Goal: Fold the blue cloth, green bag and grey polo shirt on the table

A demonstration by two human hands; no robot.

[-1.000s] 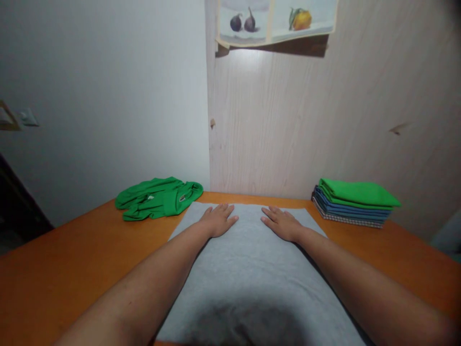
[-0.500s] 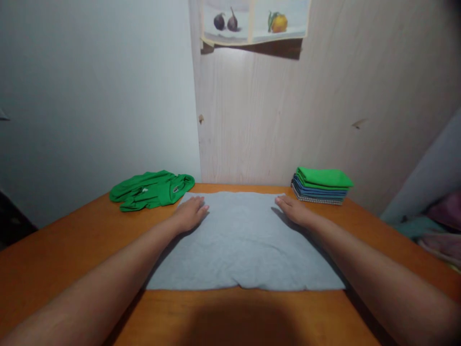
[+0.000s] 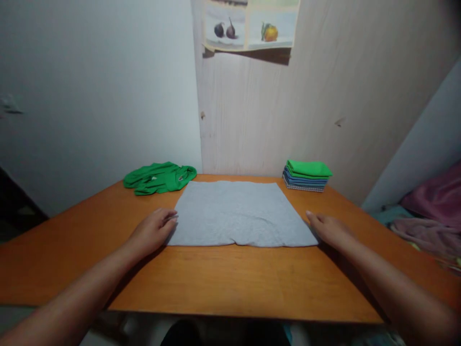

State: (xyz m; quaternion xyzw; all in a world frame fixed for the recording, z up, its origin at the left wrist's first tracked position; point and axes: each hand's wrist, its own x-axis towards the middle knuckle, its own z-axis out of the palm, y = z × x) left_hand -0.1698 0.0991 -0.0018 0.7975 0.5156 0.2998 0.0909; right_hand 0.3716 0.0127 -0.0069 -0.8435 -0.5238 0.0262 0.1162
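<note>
A grey cloth [image 3: 237, 211] lies spread flat on the table, its near edge slightly wrinkled at the middle. Beside its left edge, close to the near corner, is my left hand [image 3: 153, 231], thumb and fingers a little apart and the fingertips at the fabric. My right hand [image 3: 329, 229] is at the opposite side edge, fingers extended toward the cloth. Neither hand visibly grips the fabric. Whether the right fingertips press on the cloth or only rest beside it, I cannot tell.
On the orange-brown wooden table [image 3: 230, 283], a crumpled green garment [image 3: 162, 179] lies at the back left. A stack of folded cloths [image 3: 307, 176], bright green on top, stands at the back right. Pinkish fabrics [image 3: 428, 233] lie beyond the table's right side.
Both hands have come back toward me from the cloth's far corners and moved outward to its side edges. The view has tilted down, showing the table's front edge.
</note>
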